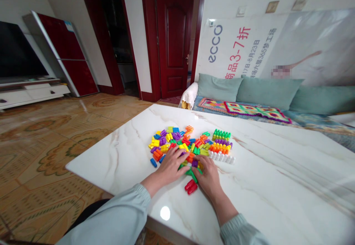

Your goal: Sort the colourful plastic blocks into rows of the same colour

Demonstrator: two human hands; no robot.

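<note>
My left hand (pixel 172 164) lies palm down over a heap of colourful bullet-shaped plastic building blocks (pixel 162 141), its fingers spread and its thumb near some green pieces. To its right, my right hand (pixel 207 173) is curled at the near edge of the heap. A purple block (pixel 195 163) shows between its thumb and forefinger. Under that thumb lie green blocks (pixel 193 175), partly hidden by both hands. Joined red blocks (pixel 191 187) rest just in front of the hands, apart from the heap.
Right of the heap stand neat rows of joined blocks, with a white row (pixel 222 157) nearest and a green row (pixel 222 134) farthest. All rest on a white marble-patterned table (pixel 266 171). A sofa with green cushions (pixel 269 93) stands behind it. Tiled floor (pixel 55 145) is at left.
</note>
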